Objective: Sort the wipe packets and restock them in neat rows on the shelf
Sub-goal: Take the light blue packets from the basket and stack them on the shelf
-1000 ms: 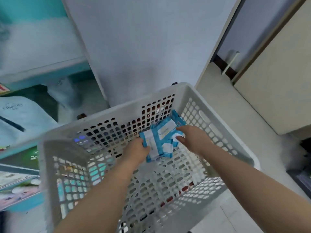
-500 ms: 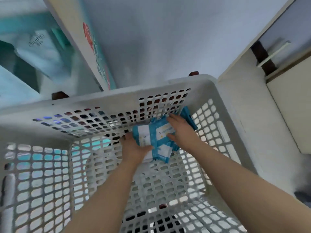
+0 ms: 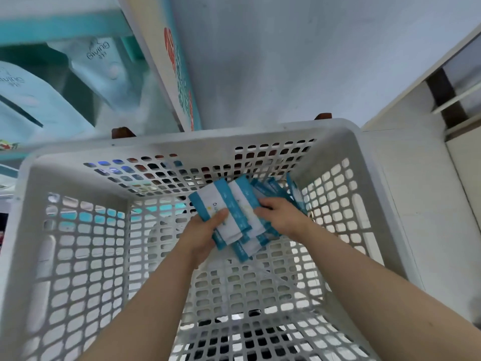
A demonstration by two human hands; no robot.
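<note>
**A:** Gathered tighter than half a second ago: the wipe packets [image 3: 234, 214] now form one fanned bundle, where they lay looser under the palms.

**B:** Where are they?

**A:** Inside the white basket [image 3: 182, 142], toward 1 o'clock from its middle, close to the far wall.

**B:** And the hands?

**A:** The left hand [image 3: 205, 235] grips the bundle from 7 o'clock, thumb laid across the top face and fingers hidden beneath. The right hand [image 3: 281, 220] meets it at 3 o'clock, fingers bent over the bundle's edge. Their tips are hidden, so I can't tell how firm that hold is.

**B:** What does that mean for the job?

**A:** I'd say the gathering is nearly done. A few stray packets [image 3: 276, 187] lean in the corner at 1 o'clock. The shelf [image 3: 65, 24] lies at 10 o'clock, beyond the rim, so restocking has not begun
</note>
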